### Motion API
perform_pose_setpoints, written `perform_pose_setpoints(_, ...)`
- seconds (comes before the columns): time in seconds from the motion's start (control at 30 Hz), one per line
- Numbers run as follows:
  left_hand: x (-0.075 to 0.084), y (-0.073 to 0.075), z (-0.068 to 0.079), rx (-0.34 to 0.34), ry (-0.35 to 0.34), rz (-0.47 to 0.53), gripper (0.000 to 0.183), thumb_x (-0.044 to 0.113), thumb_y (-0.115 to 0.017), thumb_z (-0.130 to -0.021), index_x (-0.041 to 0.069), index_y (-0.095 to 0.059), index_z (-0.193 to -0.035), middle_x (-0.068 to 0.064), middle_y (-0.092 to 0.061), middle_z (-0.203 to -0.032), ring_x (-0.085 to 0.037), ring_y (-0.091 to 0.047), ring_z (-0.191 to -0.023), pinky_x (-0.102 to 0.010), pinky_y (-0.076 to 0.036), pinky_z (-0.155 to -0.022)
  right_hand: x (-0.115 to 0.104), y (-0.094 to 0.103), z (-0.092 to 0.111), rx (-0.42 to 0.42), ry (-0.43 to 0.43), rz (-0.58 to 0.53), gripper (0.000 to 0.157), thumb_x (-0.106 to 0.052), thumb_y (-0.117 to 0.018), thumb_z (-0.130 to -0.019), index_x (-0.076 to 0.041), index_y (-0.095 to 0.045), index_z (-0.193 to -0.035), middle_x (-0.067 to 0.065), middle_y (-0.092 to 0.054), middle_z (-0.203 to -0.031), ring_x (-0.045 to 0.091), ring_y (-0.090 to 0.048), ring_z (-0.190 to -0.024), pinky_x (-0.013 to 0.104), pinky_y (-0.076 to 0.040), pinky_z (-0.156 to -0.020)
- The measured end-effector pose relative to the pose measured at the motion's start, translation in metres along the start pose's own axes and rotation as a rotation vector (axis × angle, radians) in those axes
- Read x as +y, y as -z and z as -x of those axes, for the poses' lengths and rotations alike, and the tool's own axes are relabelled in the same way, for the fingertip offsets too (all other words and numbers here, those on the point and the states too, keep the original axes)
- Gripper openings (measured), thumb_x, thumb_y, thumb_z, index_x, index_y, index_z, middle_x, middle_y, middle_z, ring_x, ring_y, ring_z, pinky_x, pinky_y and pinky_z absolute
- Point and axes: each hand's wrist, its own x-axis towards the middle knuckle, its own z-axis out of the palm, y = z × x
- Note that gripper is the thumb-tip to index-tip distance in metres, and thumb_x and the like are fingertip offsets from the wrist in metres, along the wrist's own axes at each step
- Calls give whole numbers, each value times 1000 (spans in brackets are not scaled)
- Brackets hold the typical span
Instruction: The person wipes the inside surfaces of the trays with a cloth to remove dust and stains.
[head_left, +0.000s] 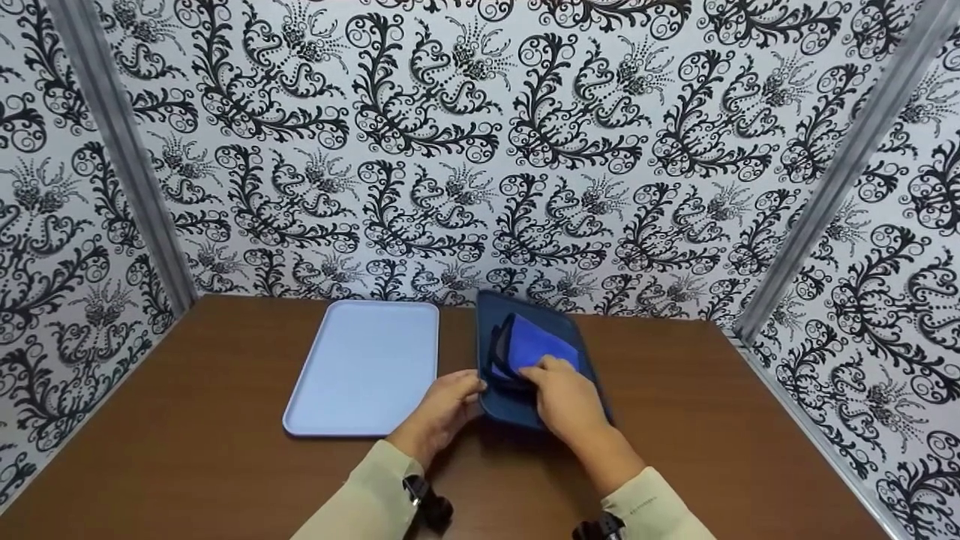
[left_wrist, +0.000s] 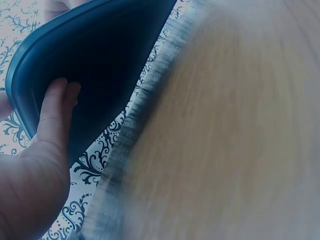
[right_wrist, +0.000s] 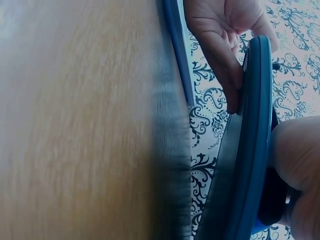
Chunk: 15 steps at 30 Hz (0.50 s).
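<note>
A dark navy tray [head_left: 491,315] is held up at a tilt over the brown table. My left hand [head_left: 452,405] grips its left edge, thumb at the rim; in the left wrist view the fingers [left_wrist: 52,112] lie against the tray's underside [left_wrist: 100,60]. On the tray is a folded, soft-looking blue and black fabric item [head_left: 534,341], blue on top with black edges. My right hand [head_left: 568,397] pinches the fabric item near its front corner. In the right wrist view the tray [right_wrist: 255,135] is edge-on and hides most of the fabric.
A light blue tray [head_left: 367,367] lies flat on the wooden table [head_left: 675,420], left of the navy one. Walls [head_left: 450,150] with a black floral pattern stand behind and at both sides of the table. Each wrist wears a black strapped camera.
</note>
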Motion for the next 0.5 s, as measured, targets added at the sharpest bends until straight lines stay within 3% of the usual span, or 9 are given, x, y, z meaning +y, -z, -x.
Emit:
perform_pose_setpoints(0.13, 0, 0, 0, 4, 1, -6, 25, 3, -55, -87, -4, -69, -106, 2, -72, -90, -7, -67, -85, -26, -59, -84, -2, 1, -4, -25, 12, -6, 36, 2, -65, -90, -20, -80, -114, 3, -68, -96, 26, -64, -87, 42, -58, -72)
perform_pose_setpoints(0.3, 0, -1, 0, 2, 6, 0, 8, 4, -56, -87, 8, -62, -88, 9, -52, -71, -5, -56, -75, -25, -57, -81, -1, 0, -6, -38, 54, -10, 37, 3, -66, -90, -21, -80, -115, 4, -67, -95, 25, -62, -85, 41, -57, -73)
perform_pose_setpoints(0.5, -1, 0, 1, -17, -4, 6, 29, 4, -55, -90, -4, -68, -115, 2, -75, -93, -9, -70, -90, -28, -59, -87, 8, -3, -7, -13, 134, -10, 37, 3, -69, -89, -22, -81, -113, 3, -67, -96, 24, -63, -84, 40, -57, -72)
